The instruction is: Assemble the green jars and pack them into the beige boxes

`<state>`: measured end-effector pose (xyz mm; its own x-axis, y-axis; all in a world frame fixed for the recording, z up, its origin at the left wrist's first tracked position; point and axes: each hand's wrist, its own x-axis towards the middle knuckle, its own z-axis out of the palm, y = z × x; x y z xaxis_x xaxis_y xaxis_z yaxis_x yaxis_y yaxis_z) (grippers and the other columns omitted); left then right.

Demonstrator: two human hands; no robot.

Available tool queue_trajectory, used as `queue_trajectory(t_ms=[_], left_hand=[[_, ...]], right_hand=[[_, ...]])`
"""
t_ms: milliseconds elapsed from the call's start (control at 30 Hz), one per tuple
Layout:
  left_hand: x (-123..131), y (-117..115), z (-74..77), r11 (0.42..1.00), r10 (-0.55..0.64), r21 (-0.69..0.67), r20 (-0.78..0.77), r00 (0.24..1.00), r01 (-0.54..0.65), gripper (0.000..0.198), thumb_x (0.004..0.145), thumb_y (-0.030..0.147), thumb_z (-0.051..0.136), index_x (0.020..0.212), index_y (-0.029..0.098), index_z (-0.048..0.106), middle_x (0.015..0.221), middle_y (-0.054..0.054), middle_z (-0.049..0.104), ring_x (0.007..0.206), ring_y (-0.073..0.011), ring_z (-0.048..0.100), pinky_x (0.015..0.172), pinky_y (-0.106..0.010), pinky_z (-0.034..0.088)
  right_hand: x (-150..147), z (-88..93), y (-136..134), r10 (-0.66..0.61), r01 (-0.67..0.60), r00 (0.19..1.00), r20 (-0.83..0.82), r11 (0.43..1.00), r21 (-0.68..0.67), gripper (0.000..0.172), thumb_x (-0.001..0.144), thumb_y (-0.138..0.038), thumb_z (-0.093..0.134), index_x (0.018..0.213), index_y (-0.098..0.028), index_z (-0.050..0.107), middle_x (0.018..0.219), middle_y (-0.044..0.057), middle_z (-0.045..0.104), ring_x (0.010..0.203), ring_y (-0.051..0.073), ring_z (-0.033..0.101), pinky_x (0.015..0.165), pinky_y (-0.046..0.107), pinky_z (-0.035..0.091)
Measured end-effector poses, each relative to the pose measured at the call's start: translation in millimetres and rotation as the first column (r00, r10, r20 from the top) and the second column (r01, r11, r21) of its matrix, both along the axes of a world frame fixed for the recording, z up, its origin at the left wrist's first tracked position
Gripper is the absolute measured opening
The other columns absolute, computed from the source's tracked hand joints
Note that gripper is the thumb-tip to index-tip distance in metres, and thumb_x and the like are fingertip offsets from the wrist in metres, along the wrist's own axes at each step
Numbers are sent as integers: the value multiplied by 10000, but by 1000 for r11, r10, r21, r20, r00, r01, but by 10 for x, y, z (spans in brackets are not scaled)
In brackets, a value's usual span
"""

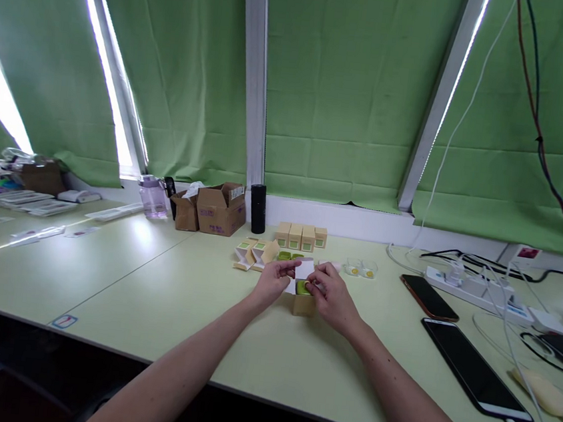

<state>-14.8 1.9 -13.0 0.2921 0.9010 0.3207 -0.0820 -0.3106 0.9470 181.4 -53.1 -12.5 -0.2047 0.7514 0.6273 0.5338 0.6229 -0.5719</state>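
Green blinds hang behind a pale green worktop [152,291] that runs the width of the view. Near its middle, both hands meet over a small tan box [304,303] standing upright, long axis vertical, open top facing up with something green showing inside. The left hand [274,283] has its fingers pinched on a small white card or flap [304,268] at the box's top; the right hand [331,297] curls its fingers around the box's right side and upper edge, closed on it. Whether the white piece is a flap of the box or a loose card is hard to make out.

Just behind the hands lie opened box pieces [251,253], small green items and a row of four closed boxes [301,236] towards the back edge. Two phones [476,369] lie near the right edge, beside a power strip [474,288] with cables. Brown cartons [220,208] stand at the back, left of centre.
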Motion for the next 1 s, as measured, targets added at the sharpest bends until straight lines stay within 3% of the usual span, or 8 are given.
queue_trajectory(t_ms=[400, 1000], left_hand=[[-10, 12, -19, 1000, 10, 23, -27, 1000, -9, 626, 590, 43, 531, 1161, 91, 781, 851, -68, 734, 801, -160, 647, 739, -258, 509], [-2, 44, -44, 1000, -20, -23, 8, 1000, 20, 651, 573, 39, 516, 1170, 77, 773, 848, -73, 739, 800, -168, 649, 736, -261, 500]], right_hand=[[-32, -50, 64, -29, 22, 994, -104, 998, -66, 120, 903, -259, 633, 833, -239, 728, 927, 53, 543, 854, 222, 588, 746, 369, 550], [-43, -27, 54, -44, 38, 995, -85, 997, -63, 182, 864, -185, 603, 790, -226, 764, 907, 62, 545, 832, 220, 579, 776, 383, 532]])
